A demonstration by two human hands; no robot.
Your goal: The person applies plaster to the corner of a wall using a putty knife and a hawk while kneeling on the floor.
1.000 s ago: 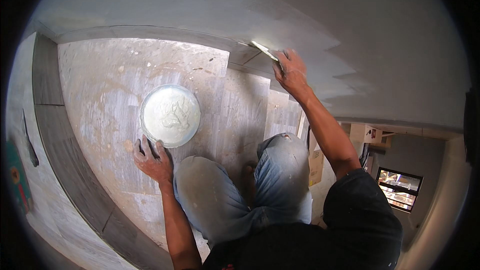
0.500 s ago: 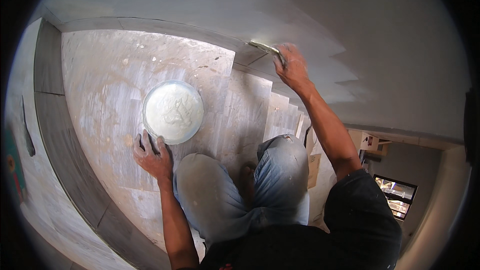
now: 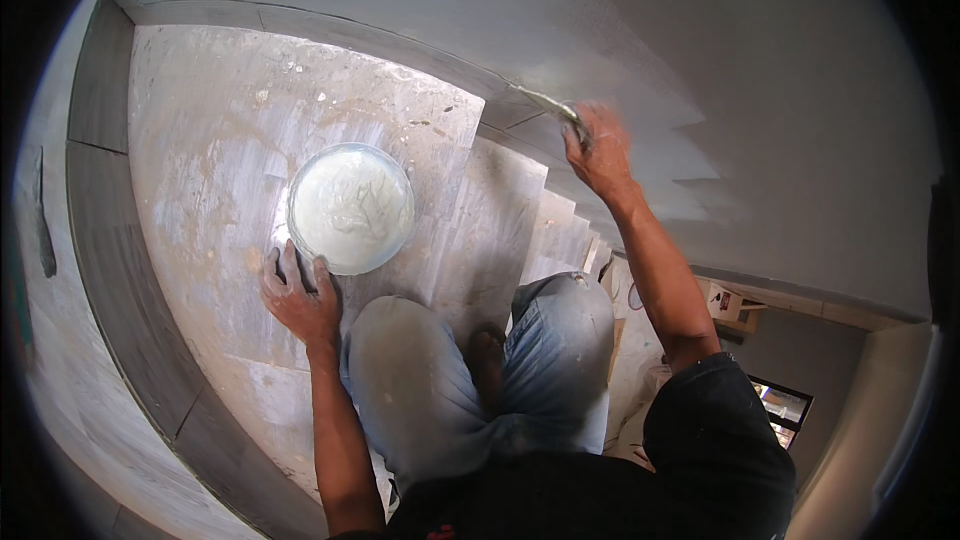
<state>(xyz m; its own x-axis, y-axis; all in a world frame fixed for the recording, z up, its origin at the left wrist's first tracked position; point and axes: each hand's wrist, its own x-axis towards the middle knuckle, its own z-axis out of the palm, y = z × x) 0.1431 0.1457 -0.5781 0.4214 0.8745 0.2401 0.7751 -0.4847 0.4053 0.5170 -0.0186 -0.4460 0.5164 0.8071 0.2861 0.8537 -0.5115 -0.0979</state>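
Evidently only partly coated, the grey wall (image 3: 800, 140) bore ragged pale smears (image 3: 650, 90) with darker surface beyond, while the right hand (image 3: 600, 150) gripped a pale-smeared blade (image 3: 546, 101) near the wall's lower edge and the left hand (image 3: 300, 300), splayed, touched the paste bucket (image 3: 390, 253) inside the floor's (image 3: 230, 110) stepped right edge.

On my left I see a strip of grey tiles (image 3: 112, 210) edging the smeared, speckled floor (image 3: 215, 170). Beyond it shows a narrow dark shape (image 3: 45, 230) I cannot identify. Steps (image 3: 548, 230) run rightward; at lower right I make out a black-framed window (image 3: 782, 408).
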